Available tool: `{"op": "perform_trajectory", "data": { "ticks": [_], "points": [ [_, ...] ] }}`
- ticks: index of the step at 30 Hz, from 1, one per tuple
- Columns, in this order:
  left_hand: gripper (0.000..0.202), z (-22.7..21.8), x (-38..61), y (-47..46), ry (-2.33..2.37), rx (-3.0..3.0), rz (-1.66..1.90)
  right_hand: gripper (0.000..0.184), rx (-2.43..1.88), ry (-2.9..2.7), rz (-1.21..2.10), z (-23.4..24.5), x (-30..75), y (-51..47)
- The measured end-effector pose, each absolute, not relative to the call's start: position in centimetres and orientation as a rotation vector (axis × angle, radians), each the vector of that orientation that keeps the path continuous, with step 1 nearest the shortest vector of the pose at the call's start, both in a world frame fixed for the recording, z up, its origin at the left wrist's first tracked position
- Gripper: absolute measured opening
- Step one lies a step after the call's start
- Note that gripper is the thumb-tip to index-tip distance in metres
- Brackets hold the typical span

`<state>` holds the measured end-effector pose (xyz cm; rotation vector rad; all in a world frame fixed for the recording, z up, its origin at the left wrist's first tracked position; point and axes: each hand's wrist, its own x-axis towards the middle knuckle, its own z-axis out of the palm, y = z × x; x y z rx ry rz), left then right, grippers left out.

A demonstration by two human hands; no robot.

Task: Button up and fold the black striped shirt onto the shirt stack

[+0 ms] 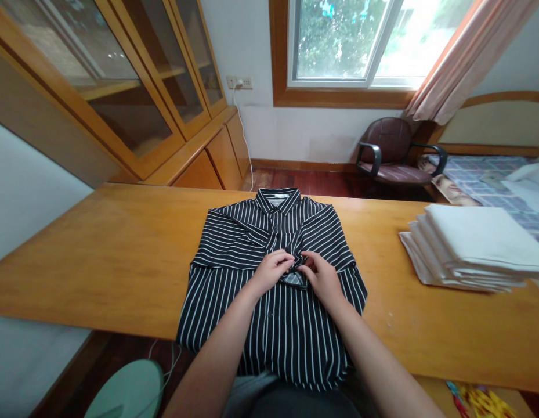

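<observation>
A black shirt with white stripes (269, 313) lies front up on the wooden table, its collar at the far edge and its hem hanging toward me. Both sleeves are folded inward across the chest. At the middle, my left hand (273, 268) pinches a bunched sleeve cuff (295, 278), thumb and fingers together. From the other side, my right hand (320, 276) grips the same cuff with curled fingers. The fingertips of the two hands are close together, and the small bit of cloth between them is partly hidden.
The wooden table (134, 249) extends to both sides. A stack of folded white cloth or paper sheets (478, 238) lies at right. Beyond stand a glass-door cabinet (165, 75), an office chair (391, 151) and a bed (491, 168). A pale green round object (130, 386) is below, near cables.
</observation>
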<state>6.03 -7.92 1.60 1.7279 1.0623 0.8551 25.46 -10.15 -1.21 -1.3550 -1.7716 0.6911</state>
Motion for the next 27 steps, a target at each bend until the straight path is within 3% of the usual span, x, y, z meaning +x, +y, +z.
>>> {"op": "perform_trajectory", "data": {
  "ticks": [12, 16, 22, 27],
  "points": [
    [0.020, 1.1, 5.9, -7.7, 1.041, 1.716, 0.849, 0.022, -1.377, -1.705, 0.717, -1.2, 25.4, -10.2],
    [0.020, 1.1, 5.8, -7.7, 1.029, 1.718, 0.860, 0.006, -1.374, -1.739, 0.673, -1.1, 25.5, -10.2],
    [0.012, 0.8, 5.9, -7.8, 1.058, 1.691, 0.846, 0.009, -1.294, -1.817, 0.620, -0.3, 25.6, -10.2],
    [0.018, 0.9, 6.0, -8.0, 1.064, 1.666, 0.814, 0.010, -1.249, -1.825, 0.611, -0.1, 25.6, -10.2]
  ]
}}
